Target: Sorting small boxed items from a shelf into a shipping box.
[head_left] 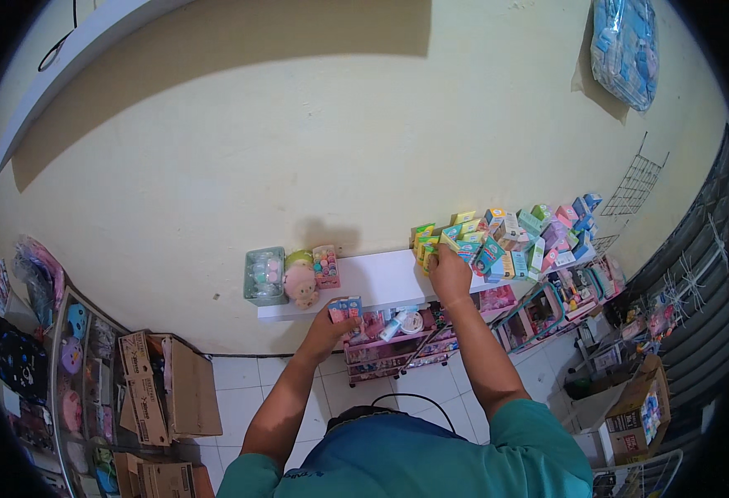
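Observation:
My left hand [323,336] is closed around a few small blue-and-pink boxes [345,308], held just in front of the white shelf [373,278]. Over at the shelf's right half, my right hand [451,278] has its fingers closed at a small yellow-green box [424,242] at the left end of a crowded group. Behind and beside it stand more small boxes [509,232] in yellow, teal, green, pink, purple and blue, some tilted or stacked.
Left on the shelf are a clear green container [265,275], a pink plush toy [300,285] and a pink box of round items [325,266]. Pink wheeled racks [389,353] stand below. Cardboard boxes [173,386] flank a display rack [78,357]; another carton [634,415] lies right.

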Demonstrator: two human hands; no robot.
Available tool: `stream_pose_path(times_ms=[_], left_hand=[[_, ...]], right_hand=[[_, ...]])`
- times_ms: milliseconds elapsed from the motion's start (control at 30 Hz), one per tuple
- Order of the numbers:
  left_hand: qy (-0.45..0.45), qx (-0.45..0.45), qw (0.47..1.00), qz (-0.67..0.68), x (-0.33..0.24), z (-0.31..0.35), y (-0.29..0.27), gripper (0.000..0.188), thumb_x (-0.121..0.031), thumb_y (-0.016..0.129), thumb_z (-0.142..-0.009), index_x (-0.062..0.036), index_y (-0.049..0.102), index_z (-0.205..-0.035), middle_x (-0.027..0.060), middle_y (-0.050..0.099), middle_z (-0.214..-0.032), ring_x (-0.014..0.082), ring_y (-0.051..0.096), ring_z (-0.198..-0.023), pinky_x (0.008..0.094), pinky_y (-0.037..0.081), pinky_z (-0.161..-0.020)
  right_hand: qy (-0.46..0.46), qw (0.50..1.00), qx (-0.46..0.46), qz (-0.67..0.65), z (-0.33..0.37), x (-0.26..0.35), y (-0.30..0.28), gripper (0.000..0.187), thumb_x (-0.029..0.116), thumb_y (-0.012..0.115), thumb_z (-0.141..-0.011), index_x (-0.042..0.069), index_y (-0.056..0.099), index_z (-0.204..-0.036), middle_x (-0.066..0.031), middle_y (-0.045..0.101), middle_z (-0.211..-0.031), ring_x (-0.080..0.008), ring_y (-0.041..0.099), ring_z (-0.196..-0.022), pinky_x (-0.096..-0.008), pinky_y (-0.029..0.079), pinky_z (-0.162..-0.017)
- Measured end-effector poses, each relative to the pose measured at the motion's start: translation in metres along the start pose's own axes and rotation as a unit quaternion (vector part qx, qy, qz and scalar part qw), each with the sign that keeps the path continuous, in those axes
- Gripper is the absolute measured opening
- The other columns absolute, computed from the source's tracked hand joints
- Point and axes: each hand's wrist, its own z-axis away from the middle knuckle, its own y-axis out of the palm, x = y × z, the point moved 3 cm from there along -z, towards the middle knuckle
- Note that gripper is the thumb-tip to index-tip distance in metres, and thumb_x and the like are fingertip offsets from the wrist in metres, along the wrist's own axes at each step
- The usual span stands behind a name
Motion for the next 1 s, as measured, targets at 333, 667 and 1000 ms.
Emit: stream_pose_path(times_ms=[333, 667, 1000], left_hand=[[-0.029, -0.003, 0.999, 0.024, 0.006, -0.022, -0.001, 0.036, -0.005, 0.076, -0.09, -0.0034, 0.059, -0.121, 0.0052, 0.069, -0.103, 0.0148, 0.068, -0.092, 0.0302, 0.056, -0.082], [-0.158, 0.06, 0.967, 0.192, -0.013, -0.003, 0.035, 0.032, -0.02, 0.068, -0.098, -0.0045, 0.058, -0.125, 0.0081, 0.07, -0.11, 0.0208, 0.073, -0.092, 0.0378, 0.062, -0.08], [-0.077, 0.018, 0.995, 0.054, 0.01, -0.008, 0.023, 0.036, -0.009, 0.074, -0.094, -0.0072, 0.057, -0.125, 0.0061, 0.07, -0.106, 0.0161, 0.072, -0.088, 0.035, 0.063, -0.067]], right_hand=[[-0.15, 0.953, 0.074, -0.251, 0.022, 0.037, -0.035, 0.021, 0.013, 0.078, -0.088, 0.001, 0.071, -0.104, -0.0148, 0.07, -0.091, -0.0268, 0.069, -0.088, -0.0404, 0.056, -0.075], [0.014, 0.756, 0.46, -0.464, 0.049, 0.069, 0.021, 0.022, 0.014, 0.069, -0.1, -0.002, 0.067, -0.115, -0.0087, 0.072, -0.1, -0.0157, 0.071, -0.085, -0.0285, 0.06, -0.074], [-0.063, 0.868, 0.31, -0.382, 0.029, 0.061, 0.022, 0.031, 0.021, 0.075, -0.094, -0.003, 0.069, -0.113, -0.013, 0.073, -0.089, -0.0224, 0.073, -0.085, -0.0358, 0.059, -0.074]])
